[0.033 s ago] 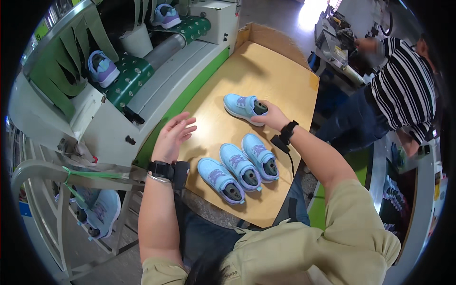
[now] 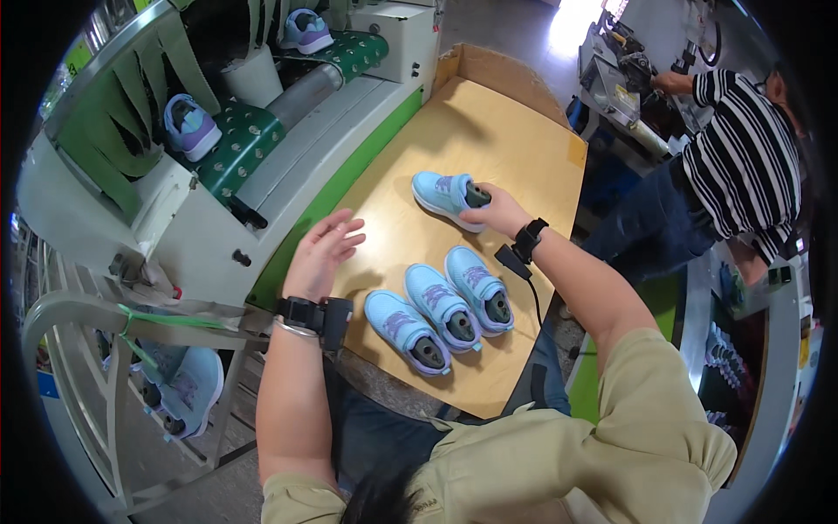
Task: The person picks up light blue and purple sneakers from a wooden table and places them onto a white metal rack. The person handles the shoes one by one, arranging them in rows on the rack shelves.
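Note:
A light blue sneaker (image 2: 442, 194) with purple laces is gripped at its heel by my right hand (image 2: 497, 212); its toe points left and a dark last fills its opening. Whether its sole rests on the wooden tabletop (image 2: 515, 140) I cannot tell. My left hand (image 2: 325, 251) hovers over the table's left edge, fingers apart, holding nothing. Between my hands and my body stand three matching sneakers side by side: a left one (image 2: 397, 325), a middle one (image 2: 434, 295) and a right one (image 2: 476, 278), heels toward me, each with a dark last inside.
At left, a machine with a green belt (image 2: 240, 144) carries a sneaker (image 2: 190, 127), and another sneaker (image 2: 306, 31) sits farther back. A metal rack (image 2: 113, 393) at lower left holds more shoes. A person in a striped shirt (image 2: 738, 148) works at the right. Cardboard (image 2: 506, 74) borders the table's far end.
My left hand has shifted very slightly right. The sneaker in my right hand stays almost in place. The co-worker's hand by the far machine has moved slightly.

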`<state>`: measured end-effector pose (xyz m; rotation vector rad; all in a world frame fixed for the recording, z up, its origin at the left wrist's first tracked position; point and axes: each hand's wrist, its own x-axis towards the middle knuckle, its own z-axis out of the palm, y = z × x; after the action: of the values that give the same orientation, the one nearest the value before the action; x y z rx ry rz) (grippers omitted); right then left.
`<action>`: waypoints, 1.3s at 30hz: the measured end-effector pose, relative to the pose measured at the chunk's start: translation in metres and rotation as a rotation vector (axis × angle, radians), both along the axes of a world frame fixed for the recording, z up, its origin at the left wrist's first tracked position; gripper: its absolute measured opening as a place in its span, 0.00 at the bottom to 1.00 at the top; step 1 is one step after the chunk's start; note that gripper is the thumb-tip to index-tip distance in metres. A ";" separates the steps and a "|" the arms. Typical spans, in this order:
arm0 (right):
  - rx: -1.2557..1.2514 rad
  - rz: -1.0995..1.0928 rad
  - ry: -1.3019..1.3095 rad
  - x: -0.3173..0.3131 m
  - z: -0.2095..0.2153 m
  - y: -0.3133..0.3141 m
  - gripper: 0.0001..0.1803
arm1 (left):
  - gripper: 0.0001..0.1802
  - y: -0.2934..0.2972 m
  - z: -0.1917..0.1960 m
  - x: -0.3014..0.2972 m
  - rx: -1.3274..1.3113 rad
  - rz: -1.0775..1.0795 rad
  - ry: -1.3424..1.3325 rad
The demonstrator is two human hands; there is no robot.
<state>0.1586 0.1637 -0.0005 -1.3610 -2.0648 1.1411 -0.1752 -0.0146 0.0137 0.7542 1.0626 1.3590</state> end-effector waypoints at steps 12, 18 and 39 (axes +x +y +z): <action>-0.064 0.204 0.218 -0.028 0.113 -0.143 0.49 | 0.48 -0.025 0.048 0.031 0.288 -0.293 -0.337; -0.004 -0.007 0.139 0.042 -0.004 -0.215 0.44 | 0.40 -0.016 0.076 -0.023 0.577 0.002 -0.478; 0.826 0.154 0.307 -0.205 0.211 0.090 0.34 | 0.30 -0.002 0.068 -0.045 0.547 0.210 -0.385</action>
<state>-0.0465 0.2533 0.2106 -0.5952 -2.0607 0.3968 -0.2207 -0.0168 0.0820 0.7397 0.4720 1.9210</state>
